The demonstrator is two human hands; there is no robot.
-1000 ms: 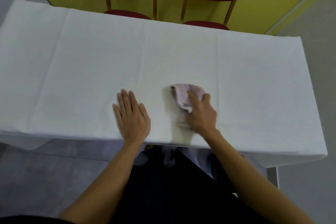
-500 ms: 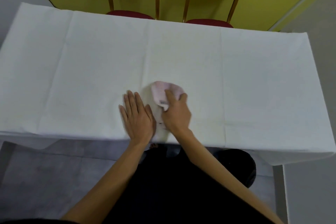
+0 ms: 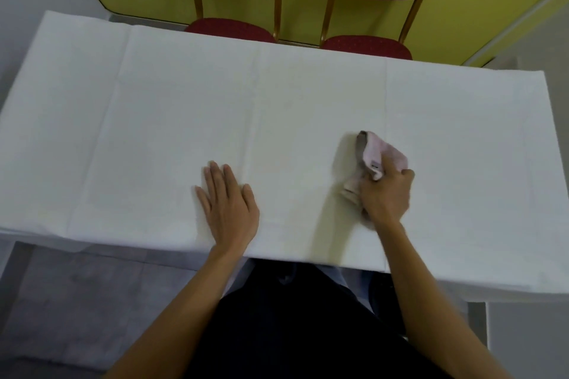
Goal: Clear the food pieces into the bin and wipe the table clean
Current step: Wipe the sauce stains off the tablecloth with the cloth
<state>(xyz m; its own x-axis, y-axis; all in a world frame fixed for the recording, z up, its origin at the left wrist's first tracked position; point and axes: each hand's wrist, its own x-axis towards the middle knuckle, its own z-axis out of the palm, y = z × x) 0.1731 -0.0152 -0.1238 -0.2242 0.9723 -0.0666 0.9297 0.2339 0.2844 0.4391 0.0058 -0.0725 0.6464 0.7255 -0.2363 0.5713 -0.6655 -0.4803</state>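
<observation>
A long table under a white tablecloth (image 3: 160,108) fills the view. My right hand (image 3: 386,197) presses a crumpled pale pink cloth (image 3: 378,154) onto the tablecloth, right of centre and near the front edge. Part of the cloth sticks out ahead of my fingers and to their left. My left hand (image 3: 229,206) lies flat, palm down, fingers together, on the tablecloth near the front edge, well to the left of the cloth. I see no food pieces and no bin in this view.
Two red-cushioned chairs, one at the left (image 3: 234,26) and one at the right (image 3: 369,46), with gold frames stand pushed against the table's far side before a yellow wall. Grey floor shows below the front edge at left.
My right hand has swept the pink cloth from beside my left hand out to the right. My left hand has stayed flat in about the same spot.
</observation>
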